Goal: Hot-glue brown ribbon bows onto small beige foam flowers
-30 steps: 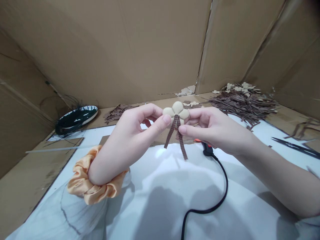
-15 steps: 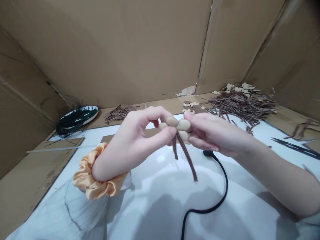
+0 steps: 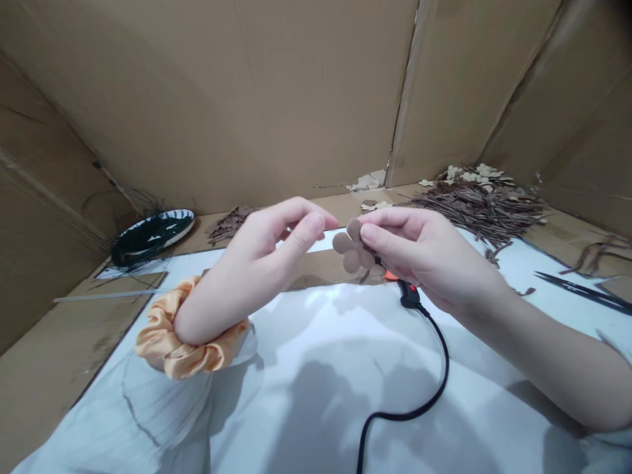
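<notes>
R hand (image 3: 424,257) has its grip closed on the flower (image 3: 353,253), thumb vs. fingers on the near-R petal. Flower's up off the surface (image 3: 306,349), b/w the hands, tilted, plain brown side to the cam. Pinched by the edge, prob. so most of that side stays uncovered & easy to see. L hand (image 3: 276,257) is just beside it, not touching: grip loosely open, thumb & index apart, nothing visible in it. Prob. held close so either hand can turn or take the flower w/o reaching.

Behind/below R hand: black tool (image 3: 409,294) w/ red & orange bits, partly hidden, type unclear. Its cord (image 3: 439,388) curls toward the wearer, R of ctr, so it could snag a forearm. Cardboard strip (image 3: 316,266) lies under the hands. Far R: heap of ribbons (image 3: 484,204) w/ pale flower cutouts (image 3: 481,172) behind; tweezers-like tool (image 3: 582,289) nearer, beyond R forearm. Far L: plate (image 3: 190,227) of dark threads (image 3: 148,232), some over the rim; brown scraps (image 3: 230,224) next to it, partly blocked by L hand. Scrunchie (image 3: 182,345) on L wrist, bulky, could brush stuff.
</notes>
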Action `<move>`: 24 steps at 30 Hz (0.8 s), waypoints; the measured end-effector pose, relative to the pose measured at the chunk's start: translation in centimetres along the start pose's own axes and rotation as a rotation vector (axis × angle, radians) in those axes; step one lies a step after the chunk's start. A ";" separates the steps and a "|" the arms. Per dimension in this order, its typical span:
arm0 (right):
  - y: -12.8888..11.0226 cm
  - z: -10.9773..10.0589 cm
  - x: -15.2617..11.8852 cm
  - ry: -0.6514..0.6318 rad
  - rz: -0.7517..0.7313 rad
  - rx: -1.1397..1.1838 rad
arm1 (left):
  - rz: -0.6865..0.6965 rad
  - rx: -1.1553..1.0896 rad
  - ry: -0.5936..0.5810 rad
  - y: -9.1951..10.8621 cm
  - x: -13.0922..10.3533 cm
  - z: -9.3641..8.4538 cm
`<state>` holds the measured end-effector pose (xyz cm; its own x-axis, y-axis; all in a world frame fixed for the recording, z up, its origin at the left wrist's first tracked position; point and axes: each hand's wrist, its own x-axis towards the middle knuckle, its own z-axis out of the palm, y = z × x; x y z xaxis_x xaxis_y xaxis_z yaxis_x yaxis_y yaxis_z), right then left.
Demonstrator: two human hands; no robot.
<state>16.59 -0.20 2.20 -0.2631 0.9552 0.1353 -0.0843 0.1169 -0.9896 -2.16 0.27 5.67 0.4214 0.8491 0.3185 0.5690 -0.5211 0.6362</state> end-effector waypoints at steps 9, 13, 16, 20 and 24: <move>0.2 0.1 0.5 -0.015 -0.027 -0.225 | -0.131 -0.081 -0.024 0.0 -0.2 1.7; 0.4 -0.8 1.2 -0.199 0.113 -0.296 | -0.167 -0.134 -0.032 -0.4 0.1 1.1; 0.6 -1.1 1.6 -0.266 0.149 -0.239 | -0.214 -0.190 -0.020 -0.8 0.4 0.4; 0.8 -1.0 1.9 -0.320 0.190 -0.162 | -0.212 -0.208 -0.009 -1.6 0.8 -0.6; 0.8 -0.8 1.9 -0.310 0.218 -0.176 | -0.226 -0.276 0.048 -2.4 1.3 -1.2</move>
<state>16.76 1.89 1.61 -0.5358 0.8388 -0.0966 0.1641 -0.0087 -0.9864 -3.80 2.75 5.36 0.2692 0.9466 0.1772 0.4289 -0.2826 0.8580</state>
